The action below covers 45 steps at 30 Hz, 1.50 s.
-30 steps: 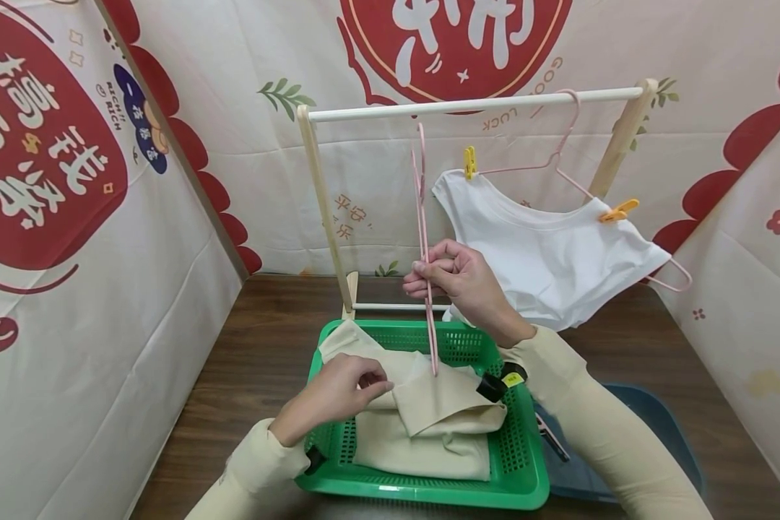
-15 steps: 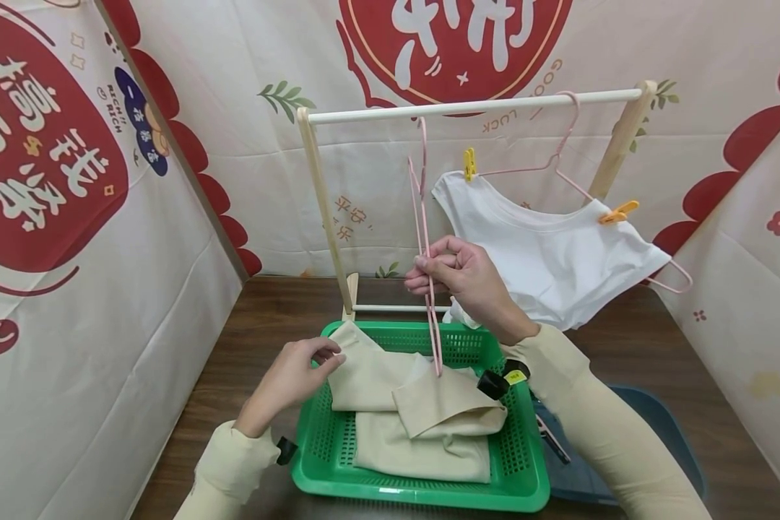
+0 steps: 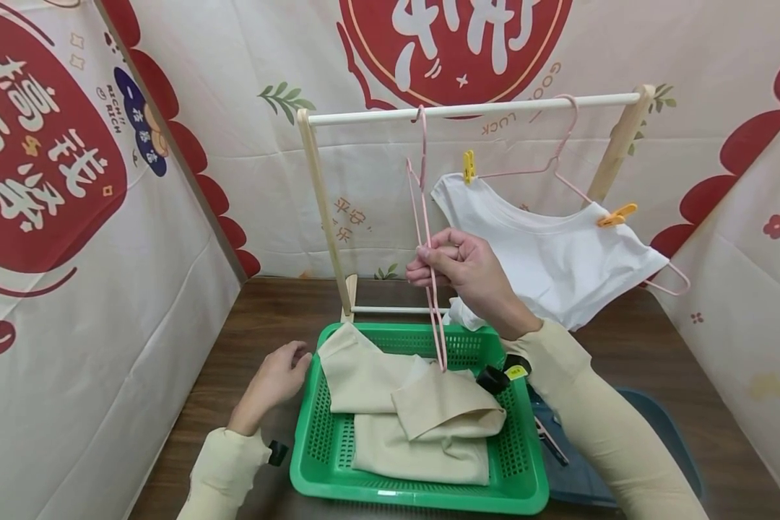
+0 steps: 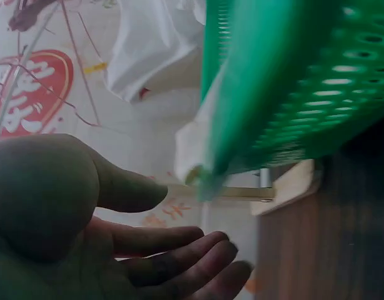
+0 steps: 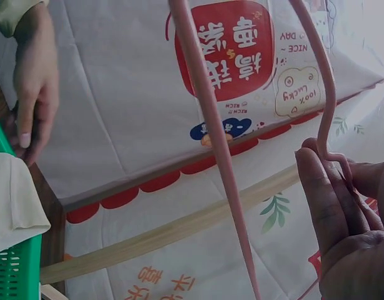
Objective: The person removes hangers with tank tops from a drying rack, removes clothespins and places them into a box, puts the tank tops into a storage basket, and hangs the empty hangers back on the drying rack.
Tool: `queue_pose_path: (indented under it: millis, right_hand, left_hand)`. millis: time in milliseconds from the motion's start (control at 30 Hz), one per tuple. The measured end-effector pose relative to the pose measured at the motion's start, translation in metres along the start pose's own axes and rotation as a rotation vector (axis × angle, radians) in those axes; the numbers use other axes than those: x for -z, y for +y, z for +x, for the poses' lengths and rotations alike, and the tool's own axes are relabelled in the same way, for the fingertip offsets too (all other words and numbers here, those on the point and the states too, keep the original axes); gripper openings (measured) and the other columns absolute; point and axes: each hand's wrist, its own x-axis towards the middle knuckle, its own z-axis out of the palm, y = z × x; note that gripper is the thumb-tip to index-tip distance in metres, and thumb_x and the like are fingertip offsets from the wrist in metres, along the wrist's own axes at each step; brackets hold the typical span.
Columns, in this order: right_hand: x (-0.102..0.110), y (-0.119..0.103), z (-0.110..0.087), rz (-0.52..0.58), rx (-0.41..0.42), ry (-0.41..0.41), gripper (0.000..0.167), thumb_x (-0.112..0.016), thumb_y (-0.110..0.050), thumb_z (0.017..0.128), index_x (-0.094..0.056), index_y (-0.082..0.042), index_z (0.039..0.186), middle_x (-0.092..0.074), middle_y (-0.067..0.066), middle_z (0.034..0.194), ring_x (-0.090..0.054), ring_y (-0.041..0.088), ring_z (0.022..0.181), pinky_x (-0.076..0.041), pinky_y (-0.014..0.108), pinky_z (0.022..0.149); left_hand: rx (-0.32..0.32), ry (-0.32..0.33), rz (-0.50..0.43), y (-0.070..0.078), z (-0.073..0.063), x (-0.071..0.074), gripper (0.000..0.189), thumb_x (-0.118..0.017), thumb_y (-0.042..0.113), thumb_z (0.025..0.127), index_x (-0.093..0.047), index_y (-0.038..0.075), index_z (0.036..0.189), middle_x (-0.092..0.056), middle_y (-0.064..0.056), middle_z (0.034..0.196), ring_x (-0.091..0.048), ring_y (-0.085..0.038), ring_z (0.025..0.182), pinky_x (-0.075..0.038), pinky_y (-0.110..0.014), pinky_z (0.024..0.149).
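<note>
In the head view, my right hand (image 3: 468,271) pinches a pink clothes hanger (image 3: 424,155) by its side, seen nearly edge-on. Its hook reaches the white rail (image 3: 364,115) of a small drying rack; I cannot tell whether it bears on the rail. The right wrist view has the hanger wire (image 5: 207,106) between thumb and fingers. My left hand (image 3: 275,383) is beside the left rim of a green basket (image 3: 422,498), and its fingers (image 4: 161,240) are loosely extended, holding nothing. Folded cream garments (image 3: 422,451) lie in the basket, below the hanger's lower end.
A white top (image 3: 533,238) hangs at the rack's right on another pink hanger (image 3: 520,172), with a yellow clothespin (image 3: 469,166) and an orange clothespin (image 3: 617,215). Right of the basket, partly behind my sleeve, a dark blue tray (image 3: 656,426) holds a clip-like item (image 3: 552,442).
My left hand has drawn away from the cream garments, leftward and out past the basket's rim. The right hand has raised the hanger slightly, bringing its hook up from below the rail.
</note>
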Motion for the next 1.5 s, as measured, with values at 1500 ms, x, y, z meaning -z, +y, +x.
queue_pose_path:
  millis: [1500]
  right_hand:
    - [-0.011, -0.015, 0.025, 0.075, 0.006, 0.013, 0.018, -0.059, -0.009, 0.100, -0.055, 0.007, 0.106, -0.075, 0.008, 0.085, -0.074, 0.016, 0.076, -0.058, 0.034, 0.073]
  left_hand:
    - [0.111, -0.166, -0.220, -0.015, 0.014, -0.024, 0.033, -0.037, 0.030, 0.108, -0.050, 0.009, 0.131, -0.057, -0.008, 0.095, -0.056, -0.020, 0.074, -0.045, -0.033, 0.064]
